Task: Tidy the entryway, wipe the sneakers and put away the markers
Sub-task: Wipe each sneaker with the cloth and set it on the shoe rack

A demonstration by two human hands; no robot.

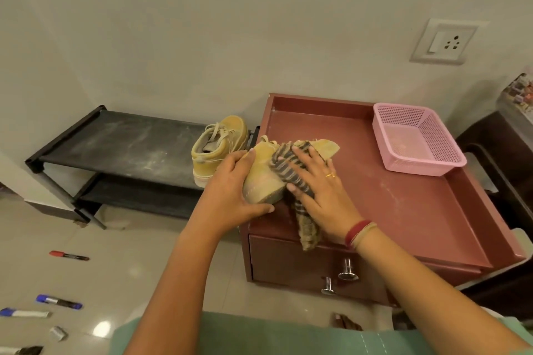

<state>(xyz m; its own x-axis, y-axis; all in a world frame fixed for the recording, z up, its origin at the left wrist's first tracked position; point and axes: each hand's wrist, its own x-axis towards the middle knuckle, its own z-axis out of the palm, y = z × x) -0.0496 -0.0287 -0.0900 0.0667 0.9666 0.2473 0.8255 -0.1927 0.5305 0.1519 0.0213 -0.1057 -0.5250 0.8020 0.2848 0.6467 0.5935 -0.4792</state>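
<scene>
The sneaker (264, 174) being wiped lies on its side at the near-left corner of the reddish worktop (403, 204). Its long axis runs from about seven o'clock, close to the person, to about one o'clock, toward the wall. The left hand (230, 190) grips the near end, with the thumb under the sole edge and the fingers curled over the upper, which steadies the shoe. The right hand (320, 190) lies flat with fingers spread and straight, pressing a striped cloth (285, 166) onto the middle of the shoe. A tail of the cloth hangs over the worktop's front edge.

The next wiping stroke likely depends on that axis. The right hand already sits over the middle, so it is the nearer one to sweep toward the far end at one o'clock, while the left hand braces against the push. Cleaning the underside would probably mean rolling the shoe with the left hand.

The second sneaker (219, 147) stands upright on the black shoe rack (124, 147), at about ten o'clock from the hands and just beside the worktop. An empty pink basket (421, 170) sits at about two o'clock, well apart from the shoe. The markers are on the floor at about eight o'clock and nearer the left hand: a red marker (69, 255), a blue marker (59, 302) and a white marker (24, 313). None has been gathered yet.
</scene>
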